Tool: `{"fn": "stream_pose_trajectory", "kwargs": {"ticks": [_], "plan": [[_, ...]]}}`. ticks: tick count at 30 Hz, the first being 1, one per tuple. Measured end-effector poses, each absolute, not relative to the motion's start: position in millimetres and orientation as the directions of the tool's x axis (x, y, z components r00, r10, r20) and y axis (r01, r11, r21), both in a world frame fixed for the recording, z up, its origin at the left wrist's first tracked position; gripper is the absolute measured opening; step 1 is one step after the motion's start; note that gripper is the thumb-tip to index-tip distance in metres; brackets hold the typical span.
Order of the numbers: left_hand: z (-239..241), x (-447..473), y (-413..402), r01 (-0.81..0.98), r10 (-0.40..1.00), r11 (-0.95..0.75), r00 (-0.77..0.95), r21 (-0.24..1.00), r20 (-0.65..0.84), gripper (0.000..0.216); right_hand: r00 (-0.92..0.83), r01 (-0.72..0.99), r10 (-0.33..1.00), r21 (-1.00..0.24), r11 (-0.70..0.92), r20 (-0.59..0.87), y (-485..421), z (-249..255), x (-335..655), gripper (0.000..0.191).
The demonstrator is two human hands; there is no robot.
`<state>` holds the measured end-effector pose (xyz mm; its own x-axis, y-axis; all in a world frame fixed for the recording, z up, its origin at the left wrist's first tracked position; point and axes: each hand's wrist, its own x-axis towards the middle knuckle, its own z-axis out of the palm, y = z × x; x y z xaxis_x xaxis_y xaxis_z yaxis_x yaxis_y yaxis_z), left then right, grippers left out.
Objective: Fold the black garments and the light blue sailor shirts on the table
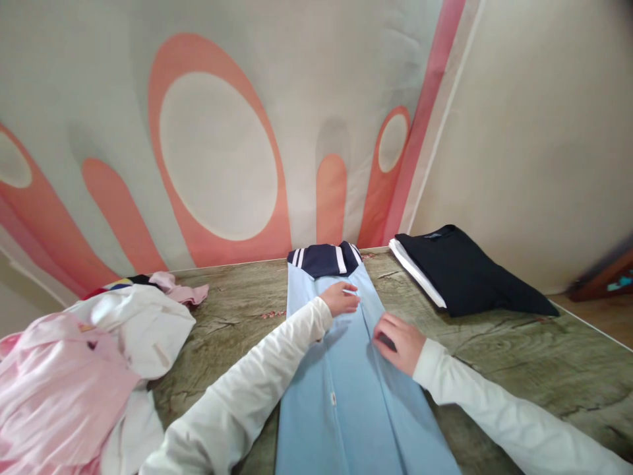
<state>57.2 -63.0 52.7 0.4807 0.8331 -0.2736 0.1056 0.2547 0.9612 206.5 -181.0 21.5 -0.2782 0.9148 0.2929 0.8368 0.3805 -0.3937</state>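
Observation:
A light blue shirt (346,389) with a navy and white striped collar (324,258) lies lengthwise on the table (519,356), its sides folded in. My left hand (341,298) rests on the upper part of the shirt just below the collar, fingers curled and pinching the fabric. My right hand (399,341) presses on the shirt's right folded edge, fingers bent over the cloth. Both arms wear white sleeves.
A heap of pink and white clothes (84,369) lies at the left. A folded stack, dark garment (465,274) on top of a white one, sits at the back right. A wall hanging with orange shapes (217,152) stands behind the table.

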Motion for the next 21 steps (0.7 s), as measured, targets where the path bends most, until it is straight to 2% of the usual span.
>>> {"fn": "stream_pose_trajectory", "kwargs": {"ticks": [3, 5, 11, 17, 21], "plan": [[48.2, 75.6, -31.1, -0.027, 0.888, 0.33, 0.348, 0.944, -0.301, 0.028, -0.376, 0.809, 0.921, -0.45, 0.38, 0.101, -212.0, 25.2, 195.0, 0.008], [43.0, 83.0, -14.3, -0.069, 0.907, 0.339, 0.29, 0.938, -0.306, 0.027, -0.432, 0.81, 0.902, -0.433, 0.394, 0.013, -227.0, 28.8, 189.4, 0.015], [22.2, 90.5, 8.5, -0.201, 0.912, 0.382, 0.242, 0.902, -0.333, 0.028, -0.571, 0.775, 0.813, -0.403, 0.487, -0.117, -239.7, 47.7, 184.9, 0.038], [15.0, 87.2, 9.1, -0.281, 0.916, 0.35, 0.303, 0.894, -0.264, 0.02, -0.766, 0.613, 0.596, -0.558, 0.56, -0.244, -245.9, 51.1, 194.6, 0.026], [13.2, 82.4, 10.2, -0.317, 0.904, 0.369, 0.343, 0.874, -0.257, 0.019, -0.772, 0.619, 0.55, -0.577, 0.533, -0.32, -249.2, 51.2, 196.1, 0.028]]}}
